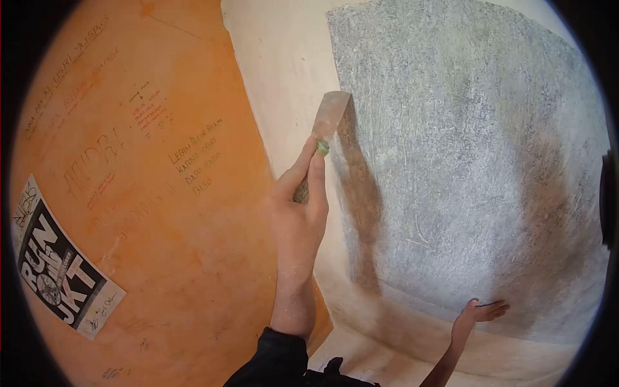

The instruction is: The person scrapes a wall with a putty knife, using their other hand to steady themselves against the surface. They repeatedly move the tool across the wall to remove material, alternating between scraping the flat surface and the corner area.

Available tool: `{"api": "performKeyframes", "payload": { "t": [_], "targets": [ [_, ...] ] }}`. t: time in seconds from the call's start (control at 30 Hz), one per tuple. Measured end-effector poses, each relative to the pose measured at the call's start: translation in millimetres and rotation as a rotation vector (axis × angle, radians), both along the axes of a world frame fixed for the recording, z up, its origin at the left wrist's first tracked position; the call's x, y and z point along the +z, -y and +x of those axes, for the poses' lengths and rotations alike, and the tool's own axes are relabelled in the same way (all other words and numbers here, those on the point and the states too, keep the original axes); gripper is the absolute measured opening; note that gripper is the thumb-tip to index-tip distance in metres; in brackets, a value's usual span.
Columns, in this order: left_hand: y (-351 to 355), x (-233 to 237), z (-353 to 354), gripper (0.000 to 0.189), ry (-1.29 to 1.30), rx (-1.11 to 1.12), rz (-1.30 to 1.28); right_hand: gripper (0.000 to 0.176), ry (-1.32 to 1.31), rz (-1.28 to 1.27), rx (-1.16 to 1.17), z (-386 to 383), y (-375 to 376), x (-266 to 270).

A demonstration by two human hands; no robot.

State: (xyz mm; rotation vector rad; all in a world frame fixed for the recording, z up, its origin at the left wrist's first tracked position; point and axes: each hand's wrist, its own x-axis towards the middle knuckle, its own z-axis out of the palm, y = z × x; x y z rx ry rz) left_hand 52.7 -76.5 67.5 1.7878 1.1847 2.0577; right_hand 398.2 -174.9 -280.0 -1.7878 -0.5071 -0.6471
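My left hand (298, 216) is closed around the handle of a putty knife (330, 111), its fingers near the blade's base. The wide metal blade points up, with its top corner at the left edge of a rough grey patch (438, 142) on the wall. Most of the handle is hidden in the hand; a greenish bit shows by the fingertips. Lower right, my right hand (483, 312) has its fingers stretched out to the right, in front of the patch's lower part. It appears to hold nothing.
A smooth cream wall strip (284, 84) borders the grey patch. To the left, an orange wall (213, 258) carries handwriting and a black-and-white sticker (61, 271). Shadows of the arm and blade fall on the grey surface. A pale ledge-like band (516, 351) runs along below it.
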Motion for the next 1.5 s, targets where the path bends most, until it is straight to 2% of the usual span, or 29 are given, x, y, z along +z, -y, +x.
{"api": "performKeyframes", "payload": {
  "t": [0.03, 0.07, 0.1, 0.13, 0.2, 0.27, 0.33, 0.37, 0.47, 0.5, 0.53, 0.6, 0.67, 0.73, 0.83, 0.9, 0.93, 1.07, 1.13, 1.17, 1.27, 1.37, 1.47, 1.5],
  "targets": [
    [4, -5, -2, 0.033, -0.007, 0.002, -0.021, 0.114, 0.005, -0.001, -0.002, -8, 2, 8],
    [9, -11, -4, 0.033, -0.010, 0.006, -0.041, 0.100, 0.057, -0.022, 0.019, -16, 4, 17],
    [-3, -41, -9, 0.033, -0.047, 0.018, 0.077, 0.088, 0.110, -0.040, 0.040, -18, 4, 22],
    [-1, -57, -7, 0.033, -0.043, 0.012, 0.088, 0.088, 0.113, -0.030, 0.033, -14, 1, 24],
    [1, -74, -1, 0.032, 0.016, -0.037, -0.039, 0.087, -0.035, -0.029, 0.161, -9, -1, 19],
    [4, -45, -5, 0.031, -0.061, 0.041, 0.022, 0.086, -0.179, -0.063, 0.309, -5, 10, 5],
    [17, -14, -15, 0.031, 0.030, -0.045, -0.226, 0.085, -0.319, -0.092, 0.455, 2, 21, -7],
    [16, -13, -17, 0.031, 0.029, -0.056, -0.225, 0.085, -0.390, -0.097, 0.531, 5, 20, -13],
    [12, -56, -17, 0.030, -0.045, -0.107, -0.122, 0.084, -0.612, -0.142, 0.750, 10, 33, -28],
    [18, -67, -16, 0.031, -0.082, -0.088, -0.174, 0.083, -0.677, -0.146, 0.819, 11, 31, -21],
    [11, -69, -12, 0.031, -0.084, -0.097, -0.164, 0.083, -0.674, -0.134, 0.813, 9, 24, -16],
    [2, -67, -4, 0.032, -0.020, -0.139, -0.046, 0.088, -0.315, -0.109, 0.448, -1, 13, 0],
    [-9, -23, 1, 0.034, -0.007, -0.091, 0.001, 0.094, 0.044, -0.115, 0.106, -15, 13, 11],
    [-2, 14, -3, 0.034, 0.054, -0.115, -0.127, 0.097, 0.033, -0.137, 0.061, 9, 10, -6],
    [4, -6, -10, 0.033, 0.005, -0.119, -0.096, 0.099, 0.015, -0.121, 0.099, -2, 15, -1],
    [1, -70, -9, 0.033, -0.007, -0.102, -0.029, 0.100, -0.013, -0.104, 0.146, -13, 15, 8],
    [-4, -86, -7, 0.033, -0.025, -0.089, 0.045, 0.100, -0.012, -0.093, 0.140, -10, 11, 7],
    [-8, -52, -2, 0.032, -0.016, -0.071, 0.053, 0.098, -0.098, -0.118, 0.223, -8, 17, -6],
    [-6, -6, -1, 0.032, 0.025, -0.079, -0.126, 0.097, -0.139, -0.131, 0.271, 6, 17, -10],
    [-14, -5, 2, 0.031, 0.078, -0.117, 0.037, 0.097, -0.158, -0.132, 0.296, 6, 23, -22],
    [-2, -24, -7, 0.032, 0.012, -0.128, -0.054, 0.095, -0.214, -0.140, 0.365, 1, 24, -37],
    [8, -73, -2, 0.032, 0.023, -0.173, -0.081, 0.094, -0.276, -0.138, 0.423, 8, 26, -54],
    [-10, -47, 1, 0.033, 0.054, -0.156, -0.023, 0.093, -0.350, -0.154, 0.481, 16, 29, -65],
    [-19, -23, 5, 0.032, 0.033, -0.092, 0.096, 0.092, -0.381, -0.170, 0.506, 17, 33, -71]
  ]
}}
